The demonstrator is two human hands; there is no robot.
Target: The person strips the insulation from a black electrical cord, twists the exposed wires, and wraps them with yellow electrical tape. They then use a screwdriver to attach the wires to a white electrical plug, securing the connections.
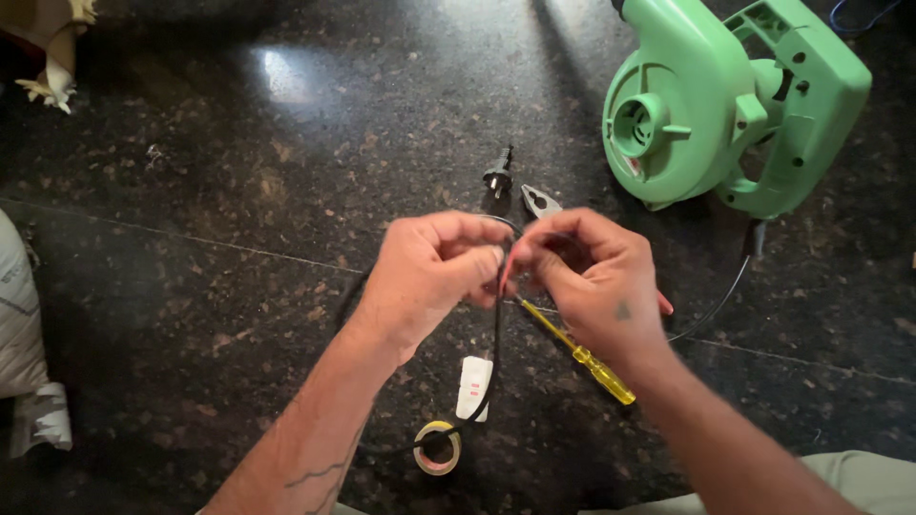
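Observation:
My left hand [429,272] and my right hand [593,277] meet over a dark stone floor, both pinching a black cord [497,334] between their fingertips. The cord hangs down from the hands and curves past a small roll of tape [438,448]. Its other run [720,300] leads right to a green electric blower [730,100]. A black plug [498,176] lies just beyond my hands. Pliers [540,201] with red handles lie under my right hand, only the jaws and a handle tip showing.
A yellow-handled screwdriver [582,358] lies below my right hand. A white lighter [474,387] sits beside the tape. A white sack [19,324] is at the left edge, and crumpled paper [52,48] lies at the top left.

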